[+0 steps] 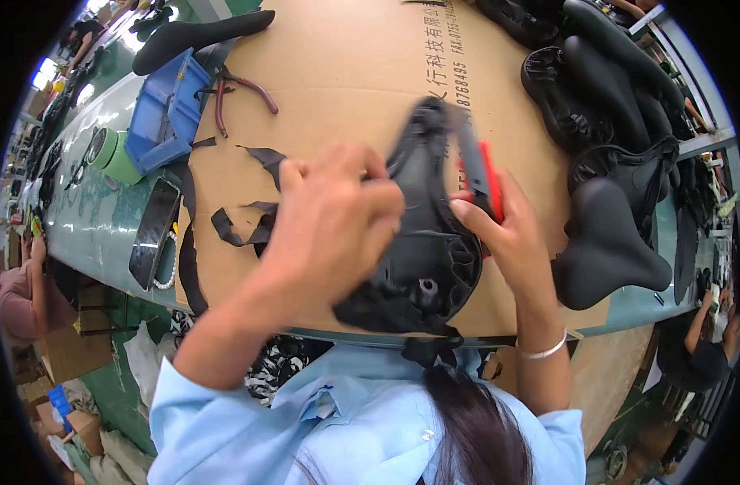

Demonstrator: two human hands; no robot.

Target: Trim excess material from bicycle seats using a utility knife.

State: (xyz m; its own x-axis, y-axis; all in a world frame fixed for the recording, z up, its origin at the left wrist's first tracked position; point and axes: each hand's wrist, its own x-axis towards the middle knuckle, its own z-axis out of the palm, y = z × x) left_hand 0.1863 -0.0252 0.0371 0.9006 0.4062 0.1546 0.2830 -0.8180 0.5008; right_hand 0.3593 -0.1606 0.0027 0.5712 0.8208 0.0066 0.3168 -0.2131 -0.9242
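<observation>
A black bicycle saddle (435, 250) lies underside up on the cardboard in front of me, its narrow nose pointing away. Around its wide end the cover is gathered in folds. My left hand (338, 206) is over the saddle's left edge, fingers curled and pinched, slightly blurred; what they hold is hidden. My right hand (503, 230) is closed around a red and dark-grey hand tool (485, 174) at the saddle's right edge. The tool's long grey part points away from me, and its exact kind is unclear. Black cut strips (237, 226) lie left of my left hand.
Cardboard (330, 65) covers the green table (87, 218). At left are red-handled pliers (220, 109), a blue bin (152, 129), a green round container (121, 158) and a phone (153, 230). Several black saddles (608, 242) crowd the right side. Other people work at both sides.
</observation>
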